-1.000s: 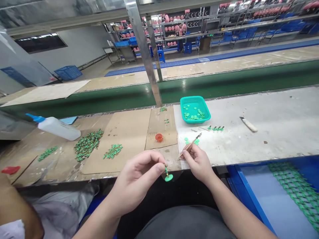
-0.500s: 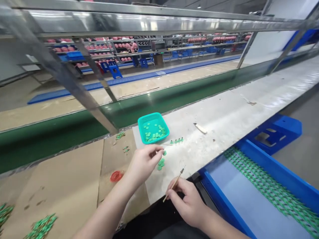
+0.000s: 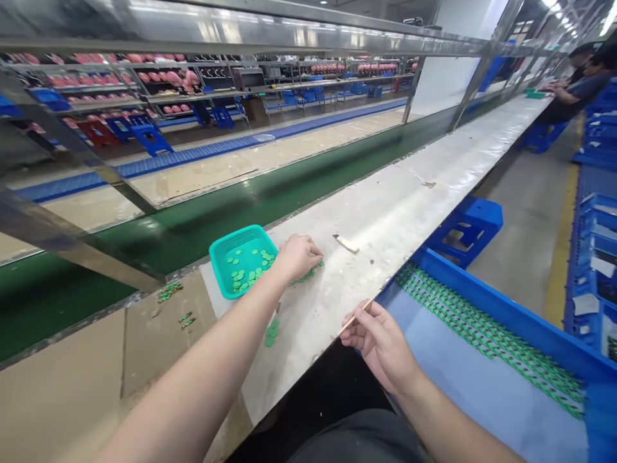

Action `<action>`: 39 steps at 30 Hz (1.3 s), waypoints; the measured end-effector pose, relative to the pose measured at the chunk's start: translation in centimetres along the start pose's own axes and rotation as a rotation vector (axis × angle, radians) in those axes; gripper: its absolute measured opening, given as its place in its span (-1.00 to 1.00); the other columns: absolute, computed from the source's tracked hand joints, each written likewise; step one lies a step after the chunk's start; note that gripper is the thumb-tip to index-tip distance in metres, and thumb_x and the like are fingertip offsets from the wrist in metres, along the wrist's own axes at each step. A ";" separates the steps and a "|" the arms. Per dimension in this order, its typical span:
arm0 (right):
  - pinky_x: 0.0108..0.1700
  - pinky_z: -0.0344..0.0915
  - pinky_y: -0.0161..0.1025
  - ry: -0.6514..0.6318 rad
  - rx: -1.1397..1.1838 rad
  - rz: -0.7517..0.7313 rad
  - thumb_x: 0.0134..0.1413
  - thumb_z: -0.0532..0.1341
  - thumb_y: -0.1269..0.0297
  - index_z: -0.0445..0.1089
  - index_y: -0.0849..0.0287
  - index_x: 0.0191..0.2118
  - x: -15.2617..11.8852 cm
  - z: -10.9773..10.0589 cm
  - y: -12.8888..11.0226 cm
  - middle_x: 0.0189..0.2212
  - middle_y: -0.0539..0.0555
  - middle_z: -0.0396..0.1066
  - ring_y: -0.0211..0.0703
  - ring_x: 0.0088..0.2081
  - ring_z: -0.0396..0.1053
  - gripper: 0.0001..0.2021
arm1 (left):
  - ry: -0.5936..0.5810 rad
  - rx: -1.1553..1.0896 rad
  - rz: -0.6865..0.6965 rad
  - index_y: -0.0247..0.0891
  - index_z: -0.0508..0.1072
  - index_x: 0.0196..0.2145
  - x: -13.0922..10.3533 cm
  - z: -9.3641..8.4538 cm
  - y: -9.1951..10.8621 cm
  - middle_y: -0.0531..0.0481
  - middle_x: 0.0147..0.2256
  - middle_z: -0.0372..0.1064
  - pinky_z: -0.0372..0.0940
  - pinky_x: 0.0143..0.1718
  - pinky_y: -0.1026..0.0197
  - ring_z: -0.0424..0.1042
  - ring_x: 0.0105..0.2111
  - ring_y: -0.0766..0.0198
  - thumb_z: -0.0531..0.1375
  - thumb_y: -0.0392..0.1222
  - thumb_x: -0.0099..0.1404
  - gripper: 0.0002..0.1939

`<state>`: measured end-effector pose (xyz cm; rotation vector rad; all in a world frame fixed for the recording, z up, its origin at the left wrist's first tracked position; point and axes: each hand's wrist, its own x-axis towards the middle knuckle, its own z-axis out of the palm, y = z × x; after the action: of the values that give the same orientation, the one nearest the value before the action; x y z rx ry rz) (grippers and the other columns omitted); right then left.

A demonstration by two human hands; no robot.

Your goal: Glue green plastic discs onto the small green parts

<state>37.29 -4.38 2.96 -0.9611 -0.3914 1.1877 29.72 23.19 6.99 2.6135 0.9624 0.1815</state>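
Two hands curl, right hand pinching a stick, left hand with hold unclear.

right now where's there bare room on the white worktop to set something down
Mostly bare: the white worktop between the white-handled tool and the brown scrap; also between the loose green discs and the right hand. Crowded: around the left hand, beside the teal basket.

Looks like a factory assembly hall, with a long workbench beside a green belt under a metal frame. Lined farther back with rows of pink items, and staffed along the bench by co-workers.
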 end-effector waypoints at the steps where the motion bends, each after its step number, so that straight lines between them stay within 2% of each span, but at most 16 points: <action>1: -0.18 0.66 -0.25 0.011 0.038 0.024 0.19 0.64 -0.22 0.45 0.06 -0.23 0.1 0.1 -0.3 -0.28 0.03 0.70 -0.16 -0.29 0.70 -0.48 | -0.007 -0.012 -0.002 -0.18 0.62 0.18 -0.1 -0.1 0.1 -0.18 0.24 0.57 0.57 0.26 -0.19 0.60 0.18 -0.02 0.38 0.06 0.62 -0.66; 4: -0.21 0.65 -0.31 0.018 0.123 0.085 0.08 0.70 -0.18 0.46 0.07 -0.26 0.3 0.7 -0.8 -0.31 -0.01 0.69 -0.22 -0.32 0.67 -0.45 | 0.020 -0.084 -0.011 -0.21 0.63 0.13 -1.3 -1.0 0.3 -0.17 0.20 0.59 0.55 0.27 -0.21 0.59 0.18 -0.01 0.40 0.06 0.60 -0.66; 7: -0.23 0.64 -0.38 -0.004 0.182 0.134 0.03 0.74 -0.15 0.50 0.09 -0.28 0.1 1.4 -1.1 -0.32 -0.03 0.68 -0.28 -0.35 0.64 -0.46 | 0.104 -0.220 -0.015 -0.22 0.67 0.03 -4.7 -2.3 1.2 -0.16 0.07 0.65 0.53 0.23 -0.17 0.62 0.11 0.00 0.38 0.00 0.58 -0.75; 10: -0.24 0.63 -0.41 -0.042 0.223 0.179 0.01 0.76 -0.11 0.53 0.09 -0.27 -0.3 2.2 -1.2 -0.32 -0.04 0.67 -0.31 -0.36 0.63 -0.48 | 0.140 -0.424 -0.001 -0.16 0.72 -0.11 -10.8 -3.1 3.1 -0.09 -0.19 0.70 0.58 -0.06 0.03 0.67 -0.18 0.08 0.26 -0.08 0.56 -0.78; 13: -0.25 0.63 -0.42 -0.089 0.241 0.219 0.05 0.75 -0.07 0.55 0.10 -0.25 -0.7 3.1 -1.1 -0.32 -0.05 0.67 -0.31 -0.37 0.63 -0.51 | 0.169 -0.620 0.016 -0.17 0.71 -0.13 -17.8 -3.1 5.5 -0.06 -0.24 0.71 0.59 -0.22 0.16 0.71 -0.24 0.13 0.24 -0.09 0.53 -0.77; 15: -0.25 0.63 -0.42 -0.123 0.243 0.244 0.07 0.75 -0.05 0.54 0.09 -0.25 -1.2 3.8 -0.7 -0.32 -0.05 0.67 -0.32 -0.37 0.62 -0.52 | 0.230 -0.742 0.005 -0.16 0.74 -0.10 -21.7 -2.6 6.8 -0.06 -0.26 0.72 0.59 -0.24 0.21 0.72 -0.27 0.16 0.27 -0.10 0.54 -0.78; 18: -0.25 0.61 -0.43 -0.180 0.237 0.281 0.09 0.75 0.00 0.52 0.10 -0.26 -2.2 5.2 0.4 -0.34 -0.06 0.66 -0.32 -0.37 0.61 -0.54 | 0.374 -0.943 -0.021 -0.10 0.80 -0.15 -25.7 -1.4 7.7 -0.03 -0.27 0.73 0.57 -0.22 0.29 0.69 -0.31 0.23 0.41 -0.18 0.46 -0.89; 20: -0.24 0.59 -0.44 -0.226 0.237 0.305 0.12 0.74 0.03 0.51 0.11 -0.27 -3.3 6.1 1.3 -0.34 -0.06 0.66 -0.34 -0.37 0.60 -0.54 | 0.454 -0.989 -0.050 -0.08 0.82 -0.22 -27.6 -0.6 7.7 -0.01 -0.30 0.71 0.54 -0.22 0.34 0.68 -0.31 0.26 0.45 -0.23 0.42 -0.91; 24: -0.17 0.60 -0.41 -0.325 0.166 0.317 0.29 0.66 0.02 0.50 0.13 -0.25 -5.8 7.3 2.9 -0.32 -0.01 0.67 -0.32 -0.31 0.62 -0.59 | 0.520 -1.020 -0.118 -0.08 0.80 -0.26 -31.7 0.7 7.2 0.01 -0.33 0.70 0.52 -0.30 0.38 0.68 -0.35 0.27 0.43 -0.27 0.42 -0.88; 27: -0.14 0.62 -0.35 -0.377 0.076 0.304 0.32 0.64 -0.04 0.51 0.13 -0.25 -7.7 7.7 4.1 -0.31 0.04 0.68 -0.27 -0.29 0.65 -0.58 | 0.634 -0.876 -0.116 -0.06 0.78 -0.23 -35.1 1.5 7.1 0.08 -0.33 0.71 0.50 -0.30 0.42 0.68 -0.37 0.33 0.42 -0.34 0.42 -0.83; 30: -0.16 0.65 -0.28 -0.363 0.004 0.276 0.21 0.69 -0.08 0.52 0.14 -0.25 -9.2 8.2 5.3 -0.29 0.06 0.70 -0.20 -0.28 0.69 -0.53 | 0.783 -0.657 -0.068 -0.06 0.73 -0.18 -37.9 2.3 7.1 0.13 -0.30 0.71 0.50 -0.23 0.45 0.68 -0.35 0.37 0.40 -0.40 0.43 -0.79; 32: -0.16 0.68 -0.23 -0.318 -0.046 0.248 0.14 0.72 -0.11 0.53 0.14 -0.24 -10.1 8.7 6.0 -0.30 0.06 0.70 -0.15 -0.29 0.71 -0.50 | 0.845 -0.591 -0.049 -0.07 0.72 -0.14 -39.2 3.0 7.0 0.10 -0.28 0.71 0.50 -0.19 0.42 0.68 -0.33 0.35 0.37 -0.42 0.43 -0.77; 35: -0.13 0.72 -0.13 -0.266 -0.114 0.201 0.09 0.72 -0.17 0.53 0.13 -0.23 -10.8 9.3 6.8 -0.32 0.06 0.69 -0.09 -0.30 0.72 -0.45 | 0.874 -0.615 -0.067 -0.09 0.71 -0.16 -40.1 4.0 6.7 0.04 -0.28 0.70 0.49 -0.15 0.35 0.67 -0.30 0.29 0.37 -0.41 0.40 -0.79; 39: -0.13 0.74 -0.08 -0.272 -0.207 0.171 0.15 0.67 -0.23 0.52 0.13 -0.21 -10.8 8.8 7.8 -0.32 0.09 0.68 -0.06 -0.31 0.71 -0.45 | 0.843 -0.783 -0.214 -0.13 0.68 -0.24 -40.2 5.1 6.6 -0.03 -0.30 0.65 0.46 -0.18 0.27 0.62 -0.29 0.22 0.40 -0.26 0.43 -0.94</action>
<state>22.36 -10.06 3.97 -1.0285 -0.6694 1.4611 4.33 -9.01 4.63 1.6630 1.0887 1.3630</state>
